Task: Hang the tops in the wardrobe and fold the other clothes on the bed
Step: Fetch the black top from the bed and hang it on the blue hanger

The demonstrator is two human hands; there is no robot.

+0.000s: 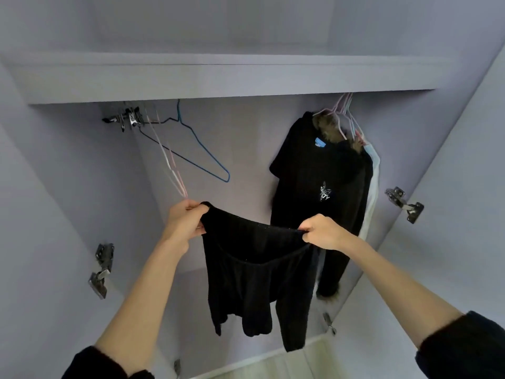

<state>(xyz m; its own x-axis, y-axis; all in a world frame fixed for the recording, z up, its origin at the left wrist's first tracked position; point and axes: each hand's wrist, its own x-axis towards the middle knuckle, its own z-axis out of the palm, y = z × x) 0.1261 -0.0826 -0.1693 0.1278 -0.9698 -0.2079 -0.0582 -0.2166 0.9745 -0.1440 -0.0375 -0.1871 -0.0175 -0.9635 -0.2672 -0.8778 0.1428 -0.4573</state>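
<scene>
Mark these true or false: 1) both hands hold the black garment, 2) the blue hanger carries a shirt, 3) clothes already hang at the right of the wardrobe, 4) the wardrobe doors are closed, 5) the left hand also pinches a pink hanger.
1) True. The left hand and the right hand each grip the top edge of the black garment.
2) False. The blue hanger hangs bare at the left of the wardrobe.
3) True. A black top with a small white print hangs there, with lighter clothes behind it.
4) False. The wardrobe is open; its inside and the door hinges show.
5) True, it seems: the pink hanger runs down into the left hand's fingers.
</scene>
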